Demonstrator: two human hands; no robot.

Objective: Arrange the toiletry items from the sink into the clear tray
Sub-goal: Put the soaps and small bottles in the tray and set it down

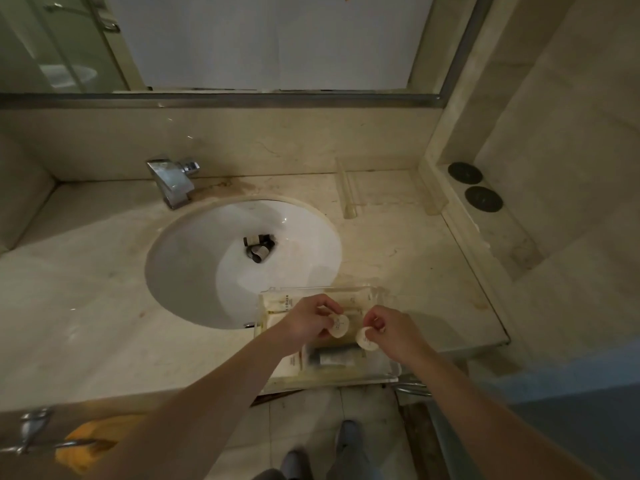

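Observation:
The clear tray (381, 372) sits on the counter's front edge, right of the white sink (194, 271). My left hand (308, 320) holds a round wrapped soap (338, 326) over the tray. My right hand (388, 327) holds a second round wrapped soap (365, 338) beside it. Inside the tray lie a dark bottle (332, 358) and pale sachets (277, 303). Small dark-capped bottles (259, 247) rest at the sink's drain.
A chrome faucet (171, 181) stands behind the sink. A clear holder (349, 195) lies on the beige counter at the back right. Two dark round discs (474, 187) sit on the right ledge. A yellow cloth (86, 441) hangs on a rail at lower left.

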